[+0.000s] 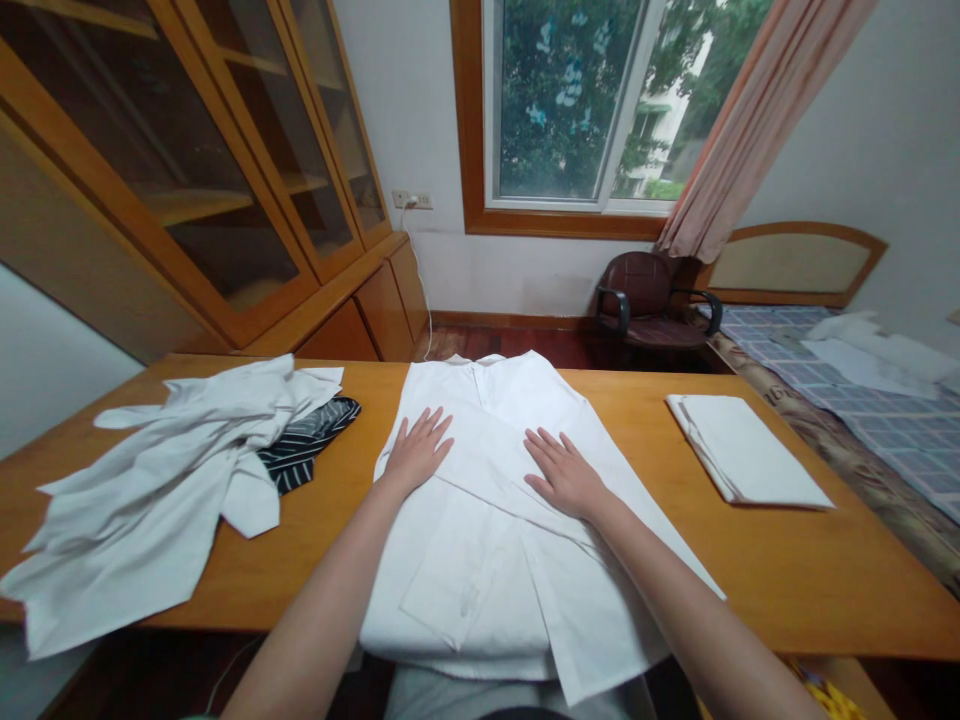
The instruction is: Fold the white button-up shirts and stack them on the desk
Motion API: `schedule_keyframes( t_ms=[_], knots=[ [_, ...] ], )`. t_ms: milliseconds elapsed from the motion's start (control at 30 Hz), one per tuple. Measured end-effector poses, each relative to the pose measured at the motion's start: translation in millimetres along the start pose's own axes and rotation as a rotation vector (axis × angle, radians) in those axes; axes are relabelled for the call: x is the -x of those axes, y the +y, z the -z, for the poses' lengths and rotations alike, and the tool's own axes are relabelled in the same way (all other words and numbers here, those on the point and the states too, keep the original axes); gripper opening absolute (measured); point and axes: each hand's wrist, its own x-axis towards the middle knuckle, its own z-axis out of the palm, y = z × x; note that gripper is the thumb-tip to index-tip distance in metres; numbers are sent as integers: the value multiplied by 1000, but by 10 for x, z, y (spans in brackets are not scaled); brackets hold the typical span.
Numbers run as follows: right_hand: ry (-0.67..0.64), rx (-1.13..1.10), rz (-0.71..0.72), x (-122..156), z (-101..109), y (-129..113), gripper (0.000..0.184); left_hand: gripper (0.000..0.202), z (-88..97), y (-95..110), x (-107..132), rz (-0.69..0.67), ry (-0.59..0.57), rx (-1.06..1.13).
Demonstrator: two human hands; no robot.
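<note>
A white shirt (480,560) lies spread on the wooden table (787,560), its sleeves folded inward across the middle. My left hand (418,450) rests flat on the shirt's left side, fingers stretched out and slightly apart. My right hand (564,474) lies flat on the folded sleeve at the right of centre, fingers extended. Both palms press on the cloth and hold nothing.
A heap of white garments (157,480) with a dark striped piece (307,440) lies at the table's left. A folded white shirt (746,450) sits at the right. Beyond stand a wooden glass-door cabinet (225,170), a dark armchair (652,300) and a bed (862,400).
</note>
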Motion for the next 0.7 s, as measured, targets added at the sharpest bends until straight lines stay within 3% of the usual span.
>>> schedule_keyframes(
  t_ms=[233, 400, 567, 700],
  knots=[
    [-15, 7, 99, -183, 54, 181, 62, 57, -43, 135, 167, 141, 34, -11],
    [-7, 43, 81, -186, 85, 279, 59, 61, -114, 293, 364, 219, 54, -18],
    [79, 118, -178, -122, 31, 306, 54, 67, -159, 420, 520, 284, 20, -14],
    [186, 119, -345, 45, 13, 122, 51, 68, -198, 422, 517, 306, 20, 14]
  ],
)
